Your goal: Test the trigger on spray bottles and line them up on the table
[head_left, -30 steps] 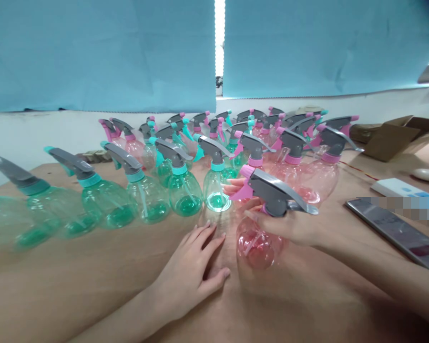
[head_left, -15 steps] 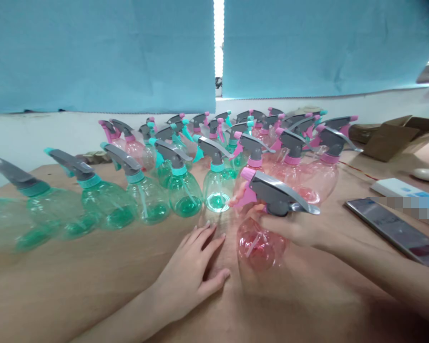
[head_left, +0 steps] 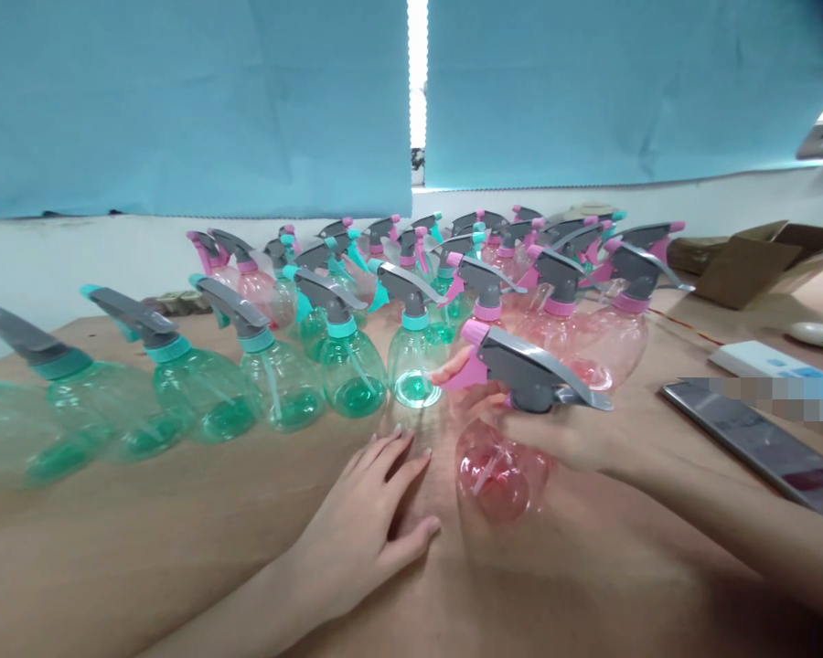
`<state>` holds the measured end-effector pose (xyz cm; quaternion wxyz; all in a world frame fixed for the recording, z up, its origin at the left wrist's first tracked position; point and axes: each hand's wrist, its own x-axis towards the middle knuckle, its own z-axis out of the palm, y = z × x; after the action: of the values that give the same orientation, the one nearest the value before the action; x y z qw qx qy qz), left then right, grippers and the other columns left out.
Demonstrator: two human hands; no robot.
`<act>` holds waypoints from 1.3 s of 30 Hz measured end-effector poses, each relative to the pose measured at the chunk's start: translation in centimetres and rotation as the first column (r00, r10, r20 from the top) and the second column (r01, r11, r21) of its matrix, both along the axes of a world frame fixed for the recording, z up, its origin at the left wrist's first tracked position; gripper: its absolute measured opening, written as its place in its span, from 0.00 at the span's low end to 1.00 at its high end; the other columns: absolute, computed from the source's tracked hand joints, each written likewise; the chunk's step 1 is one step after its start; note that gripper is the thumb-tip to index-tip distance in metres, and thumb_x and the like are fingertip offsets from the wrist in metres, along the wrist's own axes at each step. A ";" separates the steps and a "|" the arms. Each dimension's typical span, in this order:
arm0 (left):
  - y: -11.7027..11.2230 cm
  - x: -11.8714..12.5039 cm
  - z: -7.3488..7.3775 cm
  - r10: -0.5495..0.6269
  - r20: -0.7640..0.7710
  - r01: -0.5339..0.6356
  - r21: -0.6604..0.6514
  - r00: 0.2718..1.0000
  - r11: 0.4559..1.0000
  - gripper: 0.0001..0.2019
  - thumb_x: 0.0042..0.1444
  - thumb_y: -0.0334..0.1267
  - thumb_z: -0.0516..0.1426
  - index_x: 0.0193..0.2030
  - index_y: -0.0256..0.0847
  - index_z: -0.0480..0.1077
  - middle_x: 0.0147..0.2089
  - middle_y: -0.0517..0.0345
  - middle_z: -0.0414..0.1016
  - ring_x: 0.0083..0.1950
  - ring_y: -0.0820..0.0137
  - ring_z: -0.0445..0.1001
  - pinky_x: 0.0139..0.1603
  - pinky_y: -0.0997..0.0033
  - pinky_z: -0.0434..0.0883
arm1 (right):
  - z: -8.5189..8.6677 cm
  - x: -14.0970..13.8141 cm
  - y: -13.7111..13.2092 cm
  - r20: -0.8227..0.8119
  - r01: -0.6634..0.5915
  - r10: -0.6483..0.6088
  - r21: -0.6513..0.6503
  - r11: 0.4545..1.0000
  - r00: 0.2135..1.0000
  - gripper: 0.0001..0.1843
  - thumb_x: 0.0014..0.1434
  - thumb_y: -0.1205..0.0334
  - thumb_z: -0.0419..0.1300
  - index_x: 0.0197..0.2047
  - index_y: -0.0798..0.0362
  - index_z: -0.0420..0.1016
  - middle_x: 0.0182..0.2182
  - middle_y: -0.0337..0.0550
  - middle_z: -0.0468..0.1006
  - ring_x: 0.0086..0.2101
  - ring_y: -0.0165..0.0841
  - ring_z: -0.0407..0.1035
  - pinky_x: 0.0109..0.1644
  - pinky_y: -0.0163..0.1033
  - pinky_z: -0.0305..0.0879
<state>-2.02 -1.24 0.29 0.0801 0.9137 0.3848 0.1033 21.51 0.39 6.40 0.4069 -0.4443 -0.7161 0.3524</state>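
My right hand (head_left: 549, 434) is wrapped round the neck of a pink spray bottle (head_left: 500, 471), its index finger stretched out by the pink trigger. That bottle has a grey head and a pink nozzle facing away to the left. My left hand (head_left: 377, 512) lies flat on the wooden table (head_left: 212, 539), fingers apart, left of the held bottle and holding nothing. Just beyond the fingertips stands a green spray bottle (head_left: 415, 361) with a turquoise collar. Another green spray bottle (head_left: 355, 370) is beside it.
Green spray bottles (head_left: 206, 393) run in a line to the left. Behind stand several rows of pink and green ones. A pink spray bottle (head_left: 610, 338) stands at right. Further right are a phone (head_left: 761, 448), a white box (head_left: 768, 358), a white mouse-like object (head_left: 819, 334) and an open carton (head_left: 754, 260).
My right index finger has stretched slightly further left past the trigger. The held bottle has hardly moved, and my left hand stays in place. The view has shifted very slightly.
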 end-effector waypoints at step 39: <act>-0.1 0.0 0.2 -0.002 0.001 0.002 -0.006 1.000 1.000 0.27 0.61 0.48 0.56 0.64 0.39 0.62 0.68 0.43 0.58 0.67 0.51 0.55 0.63 0.45 0.59 | 0.1 -0.2 0.3 -0.026 -0.012 0.012 0.010 1.000 1.000 0.19 0.50 0.67 0.58 0.46 0.46 0.76 0.20 0.34 0.71 0.26 0.34 0.70 0.33 0.40 0.71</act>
<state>-2.01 -1.31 0.45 0.0834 0.9137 0.3843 0.1025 21.35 0.67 6.48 0.4163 -0.4334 -0.7152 0.3568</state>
